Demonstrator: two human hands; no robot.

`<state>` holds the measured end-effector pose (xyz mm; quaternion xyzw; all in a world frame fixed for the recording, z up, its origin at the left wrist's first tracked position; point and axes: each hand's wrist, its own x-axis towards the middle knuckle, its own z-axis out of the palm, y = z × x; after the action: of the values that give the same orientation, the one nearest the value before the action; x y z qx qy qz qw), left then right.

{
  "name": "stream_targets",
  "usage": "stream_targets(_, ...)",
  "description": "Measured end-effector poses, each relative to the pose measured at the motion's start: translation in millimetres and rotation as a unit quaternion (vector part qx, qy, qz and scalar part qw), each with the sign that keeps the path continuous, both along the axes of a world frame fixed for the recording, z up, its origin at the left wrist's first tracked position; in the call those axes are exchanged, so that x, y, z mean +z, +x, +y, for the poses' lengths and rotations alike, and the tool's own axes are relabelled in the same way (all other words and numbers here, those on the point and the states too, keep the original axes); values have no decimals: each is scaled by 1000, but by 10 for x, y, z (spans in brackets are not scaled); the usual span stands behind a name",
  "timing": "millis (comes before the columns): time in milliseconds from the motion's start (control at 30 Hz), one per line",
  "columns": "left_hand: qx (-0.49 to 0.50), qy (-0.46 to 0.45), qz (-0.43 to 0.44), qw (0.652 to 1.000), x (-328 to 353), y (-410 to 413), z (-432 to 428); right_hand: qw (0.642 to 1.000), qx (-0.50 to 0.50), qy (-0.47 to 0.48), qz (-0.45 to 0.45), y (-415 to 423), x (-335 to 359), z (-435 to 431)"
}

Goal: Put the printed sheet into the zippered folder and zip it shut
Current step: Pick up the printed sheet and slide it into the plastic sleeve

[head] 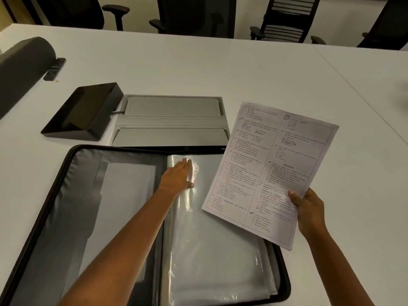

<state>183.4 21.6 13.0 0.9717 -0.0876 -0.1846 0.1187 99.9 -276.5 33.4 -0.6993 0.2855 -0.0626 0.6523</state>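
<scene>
Found the zippered folder spread flat and fully unzipped across the lower left and centre of the frame, on the white table. Held the printed sheet clear of it at centre right, pinched near its lower right corner between thumb and curled fingers of the right hand, tilted, one lower corner overhanging the folder's right half. Laid the left hand straight-fingered and slack on the stack of clear sleeves near the spine, fingertips seemingly slipped beneath a glossy sleeve edge, plainly gripping nothing. Judged the opening as done and the rest as pending: sliding the sheet into a sleeve, folding the cover over, running the zip round.
</scene>
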Motion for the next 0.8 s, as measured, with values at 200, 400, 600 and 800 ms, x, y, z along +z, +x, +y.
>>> stream_targets(200, 11, -18, -29, 999, -81, 11, -20, 1000, -6, 4, 16, 47, -47, -30)
stream_targets(400, 20, -14, -64, 998, -100, 51, -30, 1000, -5, 15, 20, 74, -95, 6)
stream_targets(600, 20, 10, -79, 997, -78, 143, -56, 1000, -2, 18, 18, 97, -108, 2)
stream_targets(800, 26, -3, -119, 993, -95, 203, -94, 1000, -5, 19, 22, 100, -118, -28)
